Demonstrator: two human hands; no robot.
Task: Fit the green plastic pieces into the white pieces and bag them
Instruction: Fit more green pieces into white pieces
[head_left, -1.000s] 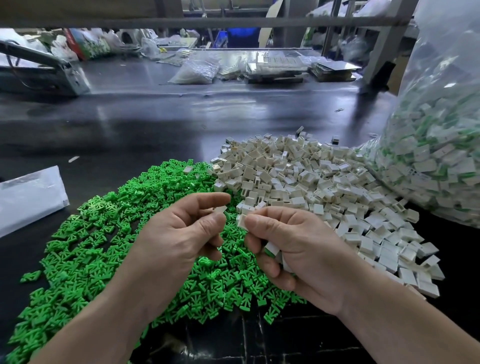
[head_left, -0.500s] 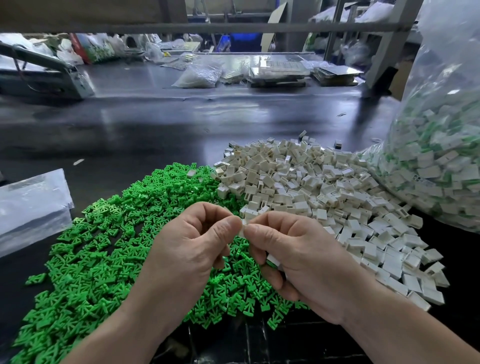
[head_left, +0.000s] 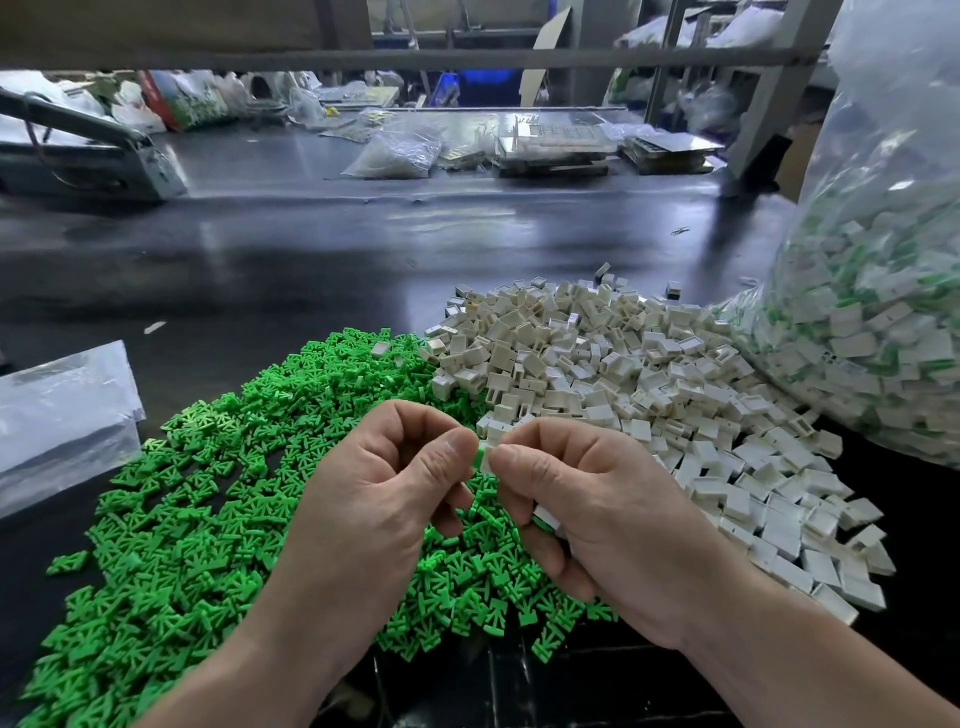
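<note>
A dark desk (head_left: 363, 249) carried the whole job. A tall clear bag (head_left: 883, 338) of finished green-and-white parts stood at its right edge. A heap of green pieces (head_left: 208, 519) spread across the near left, and a heap of white pieces (head_left: 675, 395) lay between it and the bag, touching both. Above the green heap the left hand (head_left: 374, 499) and right hand (head_left: 597, 509) met tip to tip. The left fingers (head_left: 447, 462) were pinched on one green piece (head_left: 477, 460), the right clamped on one white piece (head_left: 488, 456), and the two parts touched. Spare white pieces (head_left: 548, 517) appeared tucked in the right palm. The fitting step looked under way. The green part would likely need a straight push home, then a drop into the bag.
</note>
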